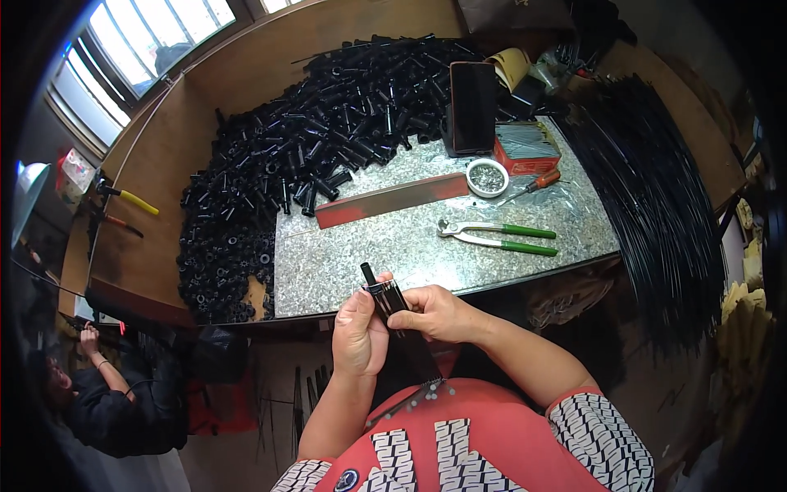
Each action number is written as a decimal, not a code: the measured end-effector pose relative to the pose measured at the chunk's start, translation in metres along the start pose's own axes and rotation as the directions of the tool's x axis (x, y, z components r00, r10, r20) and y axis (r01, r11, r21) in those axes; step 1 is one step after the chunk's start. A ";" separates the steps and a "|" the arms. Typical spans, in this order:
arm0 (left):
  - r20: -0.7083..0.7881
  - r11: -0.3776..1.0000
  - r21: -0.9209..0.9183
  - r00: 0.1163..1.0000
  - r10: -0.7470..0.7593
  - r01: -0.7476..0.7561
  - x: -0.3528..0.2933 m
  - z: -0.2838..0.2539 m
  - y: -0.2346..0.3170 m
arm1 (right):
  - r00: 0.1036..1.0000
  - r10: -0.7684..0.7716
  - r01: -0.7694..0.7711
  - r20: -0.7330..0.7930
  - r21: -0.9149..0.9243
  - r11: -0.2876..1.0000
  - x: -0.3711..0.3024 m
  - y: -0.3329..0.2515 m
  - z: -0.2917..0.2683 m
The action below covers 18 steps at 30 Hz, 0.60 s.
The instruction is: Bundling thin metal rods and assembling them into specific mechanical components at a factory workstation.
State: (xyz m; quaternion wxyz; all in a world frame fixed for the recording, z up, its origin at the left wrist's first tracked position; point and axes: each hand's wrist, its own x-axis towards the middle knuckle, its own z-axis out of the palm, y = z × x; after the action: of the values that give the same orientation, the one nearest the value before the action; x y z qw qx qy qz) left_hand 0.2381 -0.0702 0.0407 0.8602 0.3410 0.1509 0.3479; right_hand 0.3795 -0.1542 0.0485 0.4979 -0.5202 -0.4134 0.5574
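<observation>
In front of my chest, beyond the table's near edge, I hold what looks like a folded black umbrella frame (396,307). Its short black tube end points up and away, and thin ribs run down toward my red shirt, where small pale tips spread out. My left hand (359,332) is closed round its upper part, thumb near the collar. From the right, my right hand (438,314) pinches the ribs a little lower, thumb on top. Nearest on the speckled table (361,246) lie green-handled end-cutting pliers (500,236), jaws to the left.
A heap of black plastic tubes (328,123) and rings covers the back left. Behind the pliers are a red metal bar (389,199), a bowl (487,178) of small metal parts, a screwdriver (533,187) and a propped phone (473,107). Long black rods (648,189) hang over the right. Another person (123,394) sits left.
</observation>
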 end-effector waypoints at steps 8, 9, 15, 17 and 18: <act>-0.025 0.997 -0.074 1.000 -0.013 0.011 -0.002 0.005 -0.002 | 0.996 0.070 -0.068 0.057 -0.027 0.997 0.001 0.006 -0.009; -0.028 0.997 -0.071 1.000 -0.014 0.012 -0.002 0.005 -0.002 | 0.996 0.070 -0.068 0.060 -0.023 0.997 0.001 0.007 -0.008; -0.034 0.998 -0.066 0.999 0.000 -0.002 0.000 0.001 -0.006 | 1.000 0.022 -0.022 0.010 0.013 1.000 0.004 0.006 -0.005; -0.055 0.998 -0.051 0.998 0.017 -0.020 0.000 0.007 -0.007 | 0.999 0.030 -0.030 0.025 0.002 1.000 0.004 0.006 -0.007; -0.058 0.999 -0.049 0.998 0.016 -0.019 0.001 0.007 -0.009 | 0.999 0.031 -0.031 0.026 0.005 1.000 0.004 0.005 -0.008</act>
State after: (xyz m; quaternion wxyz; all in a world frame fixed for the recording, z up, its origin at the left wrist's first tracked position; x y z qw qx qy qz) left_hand 0.2464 -0.0778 0.0399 0.8606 0.3107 0.1639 0.3687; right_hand 0.3869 -0.1511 0.0416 0.4851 -0.5177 -0.4104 0.5729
